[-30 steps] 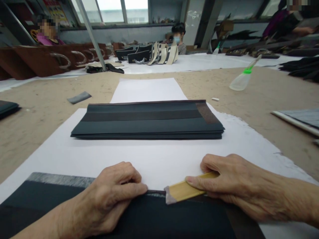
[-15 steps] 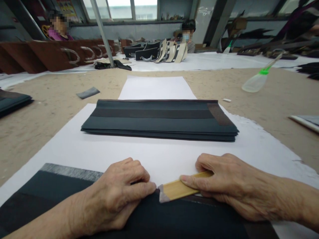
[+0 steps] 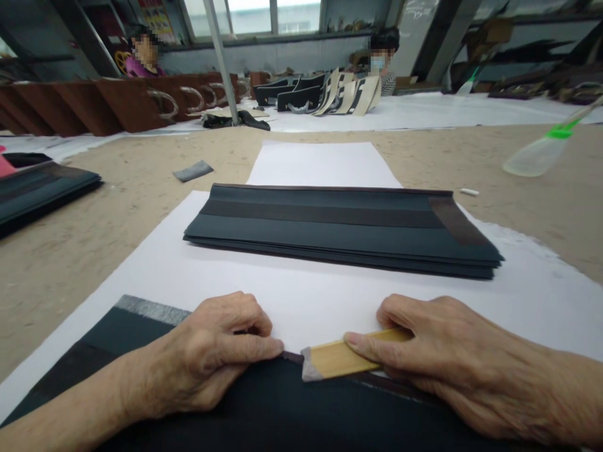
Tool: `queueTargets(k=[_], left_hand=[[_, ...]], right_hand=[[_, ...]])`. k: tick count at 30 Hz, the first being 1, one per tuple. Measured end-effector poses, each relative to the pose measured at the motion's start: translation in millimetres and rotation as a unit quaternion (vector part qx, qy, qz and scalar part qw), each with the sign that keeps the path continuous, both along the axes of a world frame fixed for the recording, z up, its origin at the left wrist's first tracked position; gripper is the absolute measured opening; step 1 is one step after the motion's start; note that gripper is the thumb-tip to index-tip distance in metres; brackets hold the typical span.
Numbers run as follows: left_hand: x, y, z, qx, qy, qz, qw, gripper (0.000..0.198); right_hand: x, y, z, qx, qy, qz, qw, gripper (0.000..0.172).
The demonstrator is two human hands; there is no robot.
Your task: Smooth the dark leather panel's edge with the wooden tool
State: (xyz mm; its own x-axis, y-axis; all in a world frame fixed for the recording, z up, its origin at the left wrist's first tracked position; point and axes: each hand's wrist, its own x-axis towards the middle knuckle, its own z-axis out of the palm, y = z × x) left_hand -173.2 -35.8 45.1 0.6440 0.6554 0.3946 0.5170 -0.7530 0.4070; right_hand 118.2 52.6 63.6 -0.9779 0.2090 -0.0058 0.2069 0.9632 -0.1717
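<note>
Bamboo strip (image 3: 338, 359) lies flat along the top edge of the dark sheet (image 3: 282, 408) nearest the camera, grey tip pointing left. Right hand (image 3: 443, 358) has its grip clenched on the strip, forefinger pressing along it. Left hand (image 3: 211, 358) presses the sheet edge just beside the tip, fingers curled (nothing held). White paper (image 3: 301, 301) lies under the sheet. Beyond, a stack of dark sheets (image 3: 339, 229) sits on the same paper. Squeeze bottle (image 3: 537, 154) lies far right on the bench (image 3: 94, 232).
</note>
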Motion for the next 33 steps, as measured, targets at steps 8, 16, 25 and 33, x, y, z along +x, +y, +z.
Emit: queueTargets(k=[8, 16, 25, 33], left_hand=[[-6.7, -2.5, 7.2, 0.003, 0.041, -0.010, 0.999, 0.035], [-43.6, -11.4, 6.1, 0.003, 0.033, 0.013, 0.999, 0.039], [-46.0, -10.4, 4.9, -0.011, 0.015, 0.003, 1.000, 0.037], [-63.9, -18.1, 9.1, -0.041, -0.003, 0.019, 0.999, 0.035]], right_hand=[[-16.9, -0.2, -4.2, -0.001, -0.001, 0.013, 1.000, 0.029], [-34.6, 5.0, -5.8, -0.003, -0.031, 0.028, 0.999, 0.043], [-53.1, 3.6, -5.3, 0.042, 0.005, 0.049, 0.998, 0.048], [-66.8, 5.5, -8.5, 0.066, 0.012, 0.076, 0.995, 0.052]])
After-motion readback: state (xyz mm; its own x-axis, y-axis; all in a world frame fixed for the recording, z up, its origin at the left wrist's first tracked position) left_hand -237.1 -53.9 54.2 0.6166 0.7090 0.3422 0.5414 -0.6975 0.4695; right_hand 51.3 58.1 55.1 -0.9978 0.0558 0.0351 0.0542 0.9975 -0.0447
